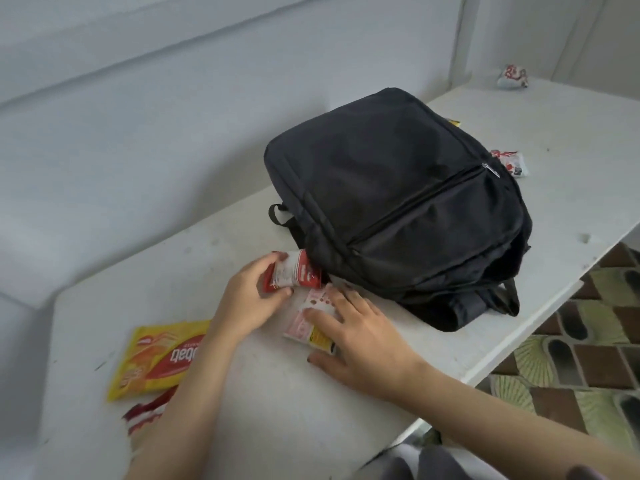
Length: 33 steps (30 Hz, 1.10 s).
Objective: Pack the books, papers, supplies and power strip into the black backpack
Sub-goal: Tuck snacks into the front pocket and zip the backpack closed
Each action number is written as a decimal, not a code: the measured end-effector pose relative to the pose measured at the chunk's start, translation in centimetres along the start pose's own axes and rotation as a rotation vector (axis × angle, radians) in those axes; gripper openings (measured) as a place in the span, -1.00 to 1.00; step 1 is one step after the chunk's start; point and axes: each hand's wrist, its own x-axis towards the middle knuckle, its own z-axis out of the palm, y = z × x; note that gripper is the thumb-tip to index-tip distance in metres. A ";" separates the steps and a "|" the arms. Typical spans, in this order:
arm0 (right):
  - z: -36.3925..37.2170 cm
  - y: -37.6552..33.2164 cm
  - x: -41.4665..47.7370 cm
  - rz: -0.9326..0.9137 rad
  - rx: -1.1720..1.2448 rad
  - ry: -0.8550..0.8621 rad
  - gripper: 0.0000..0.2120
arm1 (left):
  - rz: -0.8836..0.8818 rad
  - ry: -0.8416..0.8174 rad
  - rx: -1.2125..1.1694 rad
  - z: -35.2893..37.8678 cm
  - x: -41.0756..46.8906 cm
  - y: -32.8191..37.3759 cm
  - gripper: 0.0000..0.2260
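Black backpack (398, 202) lies flat on the white table (277, 410), centre-right of frame, front panel up. Its front pocket zip runs diagonally and looks closed, with the zipper pull (490, 169) at the upper-right end. A strap loop (275, 214) sticks out on the bag's left side; more straps bunch at its lower-right corner near the table edge.

Left hand (249, 296), centre frame: fingers and thumb curl round a red-and-white packet (294, 273), gripping it. The packet's far end touches the bag's lower-left corner; can't tell if it goes under the bag.

Right hand (356, 337), just right of and below the left: fingers straight and spread, lying flat on a pink packet (311, 323) on the table. Thumb is on the tabletop beside the packet, nothing gripped. The pink packet sits just beside the bag's lower-left edge.

Lower left: yellow packet (156, 362) flat on the table, partly under the left forearm. Below it a red-and-white striped wrapper (145, 414), partly hidden.

Right of the bag, touching its edge: small red-and-white sachet (512, 162). Upper right, well apart: crumpled wrapper (512, 77). Yellow scrap (453, 123) peeks out behind the bag's top. Patterned floor tiles (588, 341) at right.
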 end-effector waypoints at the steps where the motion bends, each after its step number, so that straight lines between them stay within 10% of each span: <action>1: 0.0 -0.1 0.1 -0.002 0.021 0.012 -0.55 | -0.005 0.036 -0.016 0.1 -0.1 0.0 -0.55; 13: -7.3 0.8 0.4 -0.297 0.278 0.384 -0.81 | -0.134 0.513 -0.359 -2.4 0.5 4.4 -0.64; 28: -11.3 14.1 3.3 0.222 0.344 0.709 -0.77 | 0.056 0.076 -0.093 2.5 12.7 14.9 -0.44; 33: -11.2 15.8 2.8 0.220 0.368 0.762 -0.77 | 0.449 0.062 0.035 4.1 11.5 15.5 -0.73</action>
